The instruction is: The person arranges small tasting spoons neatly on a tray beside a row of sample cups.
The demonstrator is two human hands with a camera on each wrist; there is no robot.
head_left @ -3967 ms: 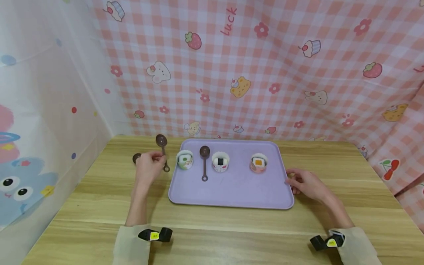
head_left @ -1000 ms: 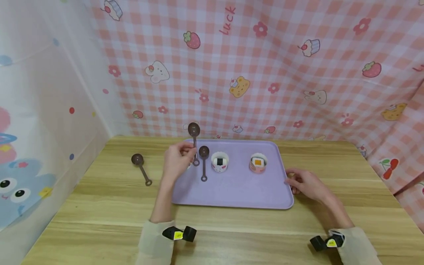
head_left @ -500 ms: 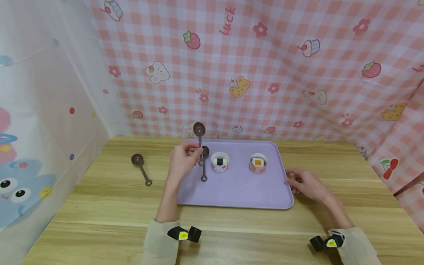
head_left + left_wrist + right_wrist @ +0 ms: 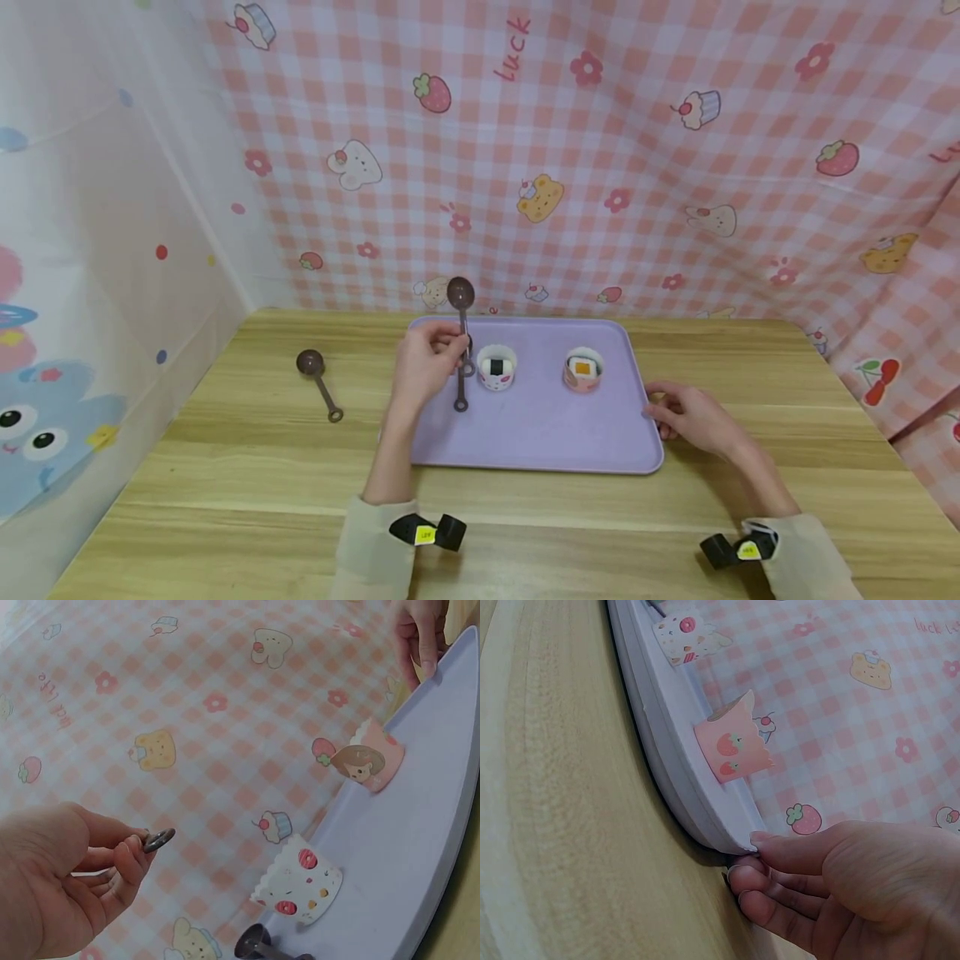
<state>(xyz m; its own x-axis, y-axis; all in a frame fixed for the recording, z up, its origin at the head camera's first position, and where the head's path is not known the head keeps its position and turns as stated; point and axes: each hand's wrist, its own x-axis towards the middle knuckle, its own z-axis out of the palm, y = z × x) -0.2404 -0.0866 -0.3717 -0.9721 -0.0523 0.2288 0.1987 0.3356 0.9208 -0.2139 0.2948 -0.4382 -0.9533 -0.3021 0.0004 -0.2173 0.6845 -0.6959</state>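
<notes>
My left hand pinches the handle of a brown measuring spoon, lifted over the left part of the lilac tray. In the left wrist view the handle's ring end pokes out past the fingertips. A second brown measuring spoon lies on the tray, partly covered by the hand and the held spoon. Right of it stands a white patterned paper cup with a black-banded rice-ball piece inside. My right hand grips the tray's right edge, thumb on the rim and fingers below.
A pink paper cup with an orange-topped white piece stands on the tray's right half. Another brown measuring spoon lies on the wooden table, left of the tray. A checked cloth hangs behind the table.
My left hand has picked up a measuring spoon from the table and carried it right, over the tray, still drifting right. It now hides the green cup. The right hand stays at the tray's edge.
</notes>
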